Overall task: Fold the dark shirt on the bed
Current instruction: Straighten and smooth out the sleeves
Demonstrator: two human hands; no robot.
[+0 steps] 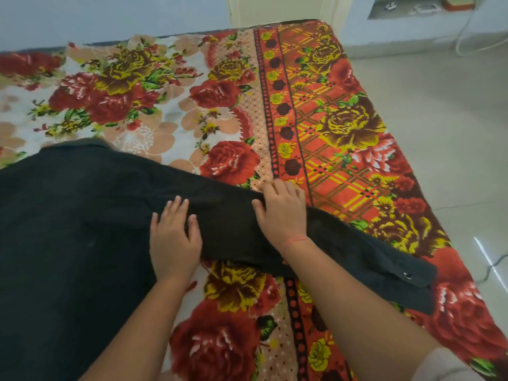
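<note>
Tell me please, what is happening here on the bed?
A person is folding a dark shirt spread on a bed with a floral bedsheet. The left hand lies flat on the shirt where the sleeve begins. The right hand grips the sleeve's upper edge. The sleeve stretches out to the right, its cuff near the bed's edge, not yet folded in.

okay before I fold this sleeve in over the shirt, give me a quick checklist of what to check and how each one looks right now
1. Dark shirt body lies flat on the bed: ok.
2. Sleeve stretched out straight to the right: ok.
3. Left hand pressing flat near the shoulder to anchor the fold: ok.
4. Right hand gripping the sleeve's far edge: ok, fingers curl over it.
5. Cuff smooth: not ok, its end flops loosely.
6. Collar lying neat: cannot tell.
</note>
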